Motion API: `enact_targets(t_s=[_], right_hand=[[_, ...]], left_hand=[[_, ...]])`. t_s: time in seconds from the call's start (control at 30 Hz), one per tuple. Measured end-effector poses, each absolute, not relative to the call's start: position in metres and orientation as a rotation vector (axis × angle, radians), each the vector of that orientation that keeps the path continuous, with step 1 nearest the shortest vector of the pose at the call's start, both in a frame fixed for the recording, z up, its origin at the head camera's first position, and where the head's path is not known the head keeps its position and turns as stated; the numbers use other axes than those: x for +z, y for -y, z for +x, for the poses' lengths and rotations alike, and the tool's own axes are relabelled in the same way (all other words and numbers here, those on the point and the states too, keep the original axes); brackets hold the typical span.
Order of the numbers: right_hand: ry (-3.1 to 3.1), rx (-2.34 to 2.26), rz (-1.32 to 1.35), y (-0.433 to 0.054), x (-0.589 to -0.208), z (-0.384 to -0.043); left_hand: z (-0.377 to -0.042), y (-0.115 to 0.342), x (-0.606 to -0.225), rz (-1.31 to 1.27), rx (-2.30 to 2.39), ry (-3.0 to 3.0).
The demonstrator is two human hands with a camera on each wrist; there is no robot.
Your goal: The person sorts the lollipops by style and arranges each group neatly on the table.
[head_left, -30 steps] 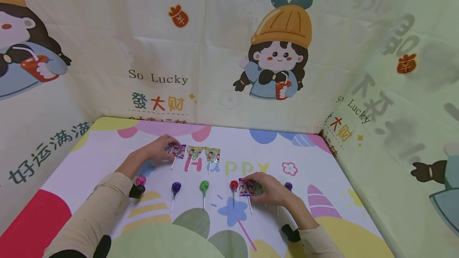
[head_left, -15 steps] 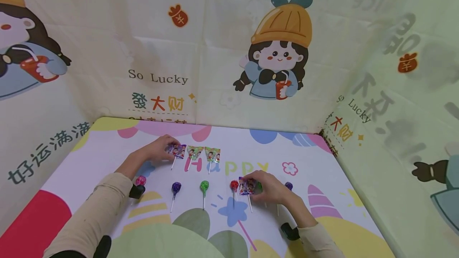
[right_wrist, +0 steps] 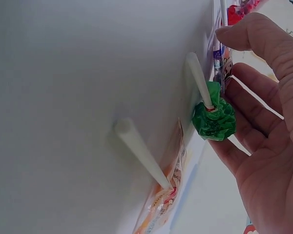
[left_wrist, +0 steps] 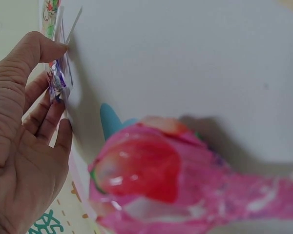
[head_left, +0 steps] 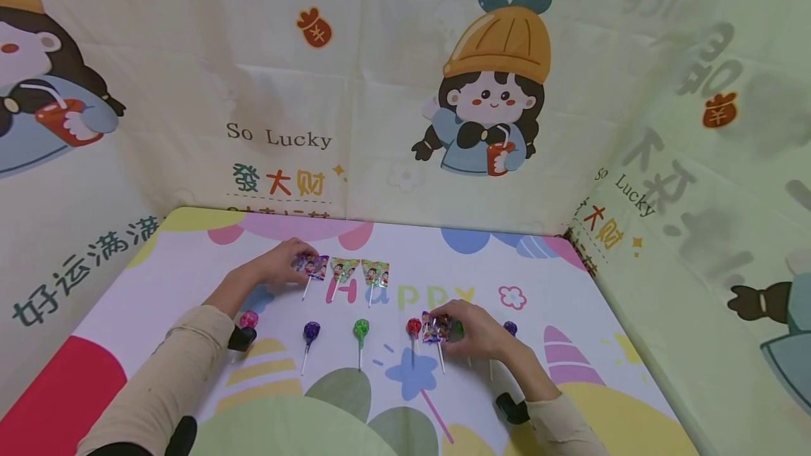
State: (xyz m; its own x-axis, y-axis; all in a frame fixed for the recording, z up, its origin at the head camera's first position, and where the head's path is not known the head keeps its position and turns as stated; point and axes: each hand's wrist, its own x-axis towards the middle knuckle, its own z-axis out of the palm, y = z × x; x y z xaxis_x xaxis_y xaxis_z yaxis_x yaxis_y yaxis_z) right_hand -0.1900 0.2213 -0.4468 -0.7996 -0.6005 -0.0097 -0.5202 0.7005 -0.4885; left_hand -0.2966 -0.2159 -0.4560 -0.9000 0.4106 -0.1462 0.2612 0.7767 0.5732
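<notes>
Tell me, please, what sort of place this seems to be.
Probably a makeshift indoor booth: creased cartoon cloth screens the back and both sides of a brightly printed table, where lollipops lie in rows.

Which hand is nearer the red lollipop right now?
Right. The right hand is just right of the red lollipop, gripping a purple-packeted lollipop beside it; the left hand is much farther away, to the left and farther back.
</notes>
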Motion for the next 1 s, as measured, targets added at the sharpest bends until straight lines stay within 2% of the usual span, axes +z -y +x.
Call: enact_targets(t_s=[0.37,0.6,0.83,1.0], right_hand=[[-2.755,-0.709,-0.964,-0.221,-0.442,-0.195],[-2.755,-0.753,-0.857,-0.217,-0.434,-0.197],[-2.794,-0.731,-1.035,-0.213,-0.429,-0.204],[-2.781,-0.750,-1.012,-0.210,-0.425,-0.207]], left_hand=[[-0.298,0.217,-0.457,0.540,0.816,-2.704],[-0.299,0.217,-0.456,0.540,0.812,-2.700],[-0.300,0.219,-0.457,0.553,0.808,-2.700],[-0.301,0.219,-0.459,0.550,0.820,-2.702]])
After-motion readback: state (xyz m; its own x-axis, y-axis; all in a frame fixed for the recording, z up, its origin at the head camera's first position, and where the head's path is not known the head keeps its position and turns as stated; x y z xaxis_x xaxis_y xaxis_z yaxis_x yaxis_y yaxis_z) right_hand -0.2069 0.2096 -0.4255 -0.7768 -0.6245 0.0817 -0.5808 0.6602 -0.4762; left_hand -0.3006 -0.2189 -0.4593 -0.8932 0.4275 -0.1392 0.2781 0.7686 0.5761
